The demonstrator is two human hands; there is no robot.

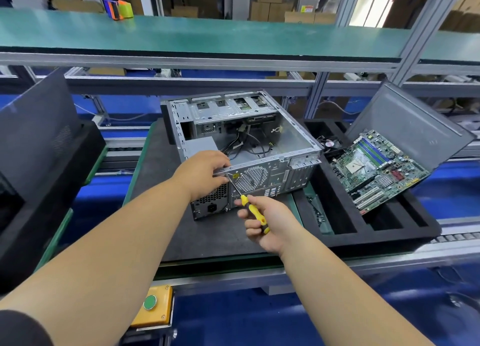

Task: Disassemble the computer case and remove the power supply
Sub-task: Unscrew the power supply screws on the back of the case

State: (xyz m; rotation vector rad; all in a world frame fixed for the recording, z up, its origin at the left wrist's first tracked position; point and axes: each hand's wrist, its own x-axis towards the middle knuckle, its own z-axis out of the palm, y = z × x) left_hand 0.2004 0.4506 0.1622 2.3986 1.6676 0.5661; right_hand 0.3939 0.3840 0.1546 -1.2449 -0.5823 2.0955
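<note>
An open grey computer case (272, 143) lies on its side on a dark mat, its rear panel facing me. The power supply (211, 200) sits in the near left corner, its mesh and socket showing at the back. My left hand (205, 171) grips the top rear edge of the case above the power supply. My right hand (262, 222) holds a yellow-handled screwdriver (253, 210). Its tip touches a screw at the rear panel's top edge, just beside my left fingers. Loose black cables lie inside the case.
A black foam tray (389, 231) at the right holds a green motherboard (376, 169) and a leaning grey side panel (415, 127). A black panel (39, 137) stands at the left. A yellow box with a green button (153, 304) hangs under the bench edge.
</note>
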